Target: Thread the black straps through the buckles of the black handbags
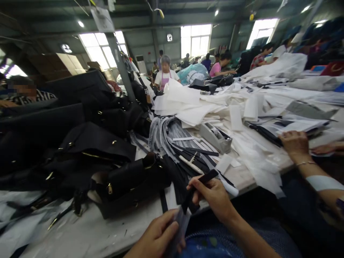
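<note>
I can see two hands working at the front edge of the counter [80,233]. The right hand [215,197] pinches a short black strap [211,175] between thumb and fingers, and its top end pokes out past them. The strap slants down to the left hand [158,233], which is curled around a clear wrap [183,219]. The low end of the strap meets the top of the wrap. I think it is tucked inside, but that bit is blurry and I can't be sure.

Just to the left, a black bag [134,184] lies on the counter with a gold zip pull on it. I can't see what is in it. More black bags [99,143] with gold bits are piled up behind it.

Past the right hand, a bunch of long straps [163,134] bends in a big loop, and some have clear plastic around them. A gray tape holder [216,138] sits next to the loop. White sheets [185,93] make a big messy heap farther back.

On the right, another person's hand [294,143] rests near a dark strip [264,134]. Brown boxes [53,66] stand far back on the left, and a person in a pink apron [165,79] is behind the heap.
</note>
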Tool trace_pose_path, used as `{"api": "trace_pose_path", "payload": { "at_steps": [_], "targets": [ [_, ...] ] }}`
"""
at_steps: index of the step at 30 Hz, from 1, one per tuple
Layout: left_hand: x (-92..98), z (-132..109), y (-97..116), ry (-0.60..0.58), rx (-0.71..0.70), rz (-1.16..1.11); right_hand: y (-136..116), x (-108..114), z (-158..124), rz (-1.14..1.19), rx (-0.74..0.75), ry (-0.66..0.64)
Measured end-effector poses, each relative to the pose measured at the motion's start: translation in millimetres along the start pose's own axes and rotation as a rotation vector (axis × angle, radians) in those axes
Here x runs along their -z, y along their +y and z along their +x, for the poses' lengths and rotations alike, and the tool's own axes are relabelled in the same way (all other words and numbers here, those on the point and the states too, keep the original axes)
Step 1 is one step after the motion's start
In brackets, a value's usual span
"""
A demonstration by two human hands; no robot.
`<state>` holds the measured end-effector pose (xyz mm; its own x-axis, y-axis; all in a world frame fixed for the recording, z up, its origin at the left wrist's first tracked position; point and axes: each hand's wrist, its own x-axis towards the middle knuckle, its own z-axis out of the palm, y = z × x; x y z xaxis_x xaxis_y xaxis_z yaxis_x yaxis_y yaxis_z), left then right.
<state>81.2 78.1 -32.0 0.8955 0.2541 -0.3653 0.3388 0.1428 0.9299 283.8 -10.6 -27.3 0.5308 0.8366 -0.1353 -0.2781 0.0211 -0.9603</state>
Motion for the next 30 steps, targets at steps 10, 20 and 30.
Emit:
{"api": "trace_pose_path", "payload": {
  "at_steps": [10,20,30],
  "targets": [
    [50.0,-14.6,59.4,0.231,-0.024,-0.100,-24.8,-54.4,40.5,0.184,0.075,-0.234],
    [111.6,-20.8,117.1,0.484,-0.031,0.210,5.5,-64.9,97.9,-0.456,0.561,-0.229],
    [126.6,-1.9,132.2,0.417,0.004,0.298,13.4,-84.2,83.5,-0.535,0.645,-0.033]
  ]
}}
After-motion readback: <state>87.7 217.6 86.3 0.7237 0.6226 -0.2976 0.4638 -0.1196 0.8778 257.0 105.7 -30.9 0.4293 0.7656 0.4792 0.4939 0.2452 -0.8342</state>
